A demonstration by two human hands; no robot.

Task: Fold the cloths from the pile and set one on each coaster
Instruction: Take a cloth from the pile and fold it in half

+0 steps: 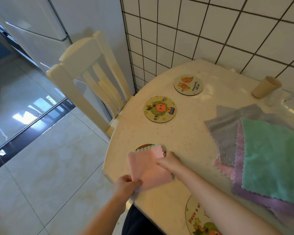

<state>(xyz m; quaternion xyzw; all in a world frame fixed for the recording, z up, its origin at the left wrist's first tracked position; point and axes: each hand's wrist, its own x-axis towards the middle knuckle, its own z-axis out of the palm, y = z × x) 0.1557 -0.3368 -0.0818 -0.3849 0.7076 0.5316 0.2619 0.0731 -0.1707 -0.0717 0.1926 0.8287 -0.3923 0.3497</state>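
Observation:
A folded pink cloth (147,164) with a green underside lies over a brown-edged coaster (143,147) near the table's left edge. My left hand (126,184) pinches its near corner. My right hand (170,162) grips its right side. Two round cartoon coasters lie bare: one (159,109) mid-left, one (188,84) farther back. Another coaster (196,217) shows under my right forearm. The pile (268,158) of green, pink, purple and grey cloths lies at the right.
A cream table (185,133) stands against a white tiled wall (210,31). A cream chair (88,78) stands at its left. A beige cup (265,87) and clear plastic (292,102) sit at the back right. Glossy floor (49,158) lies to the left.

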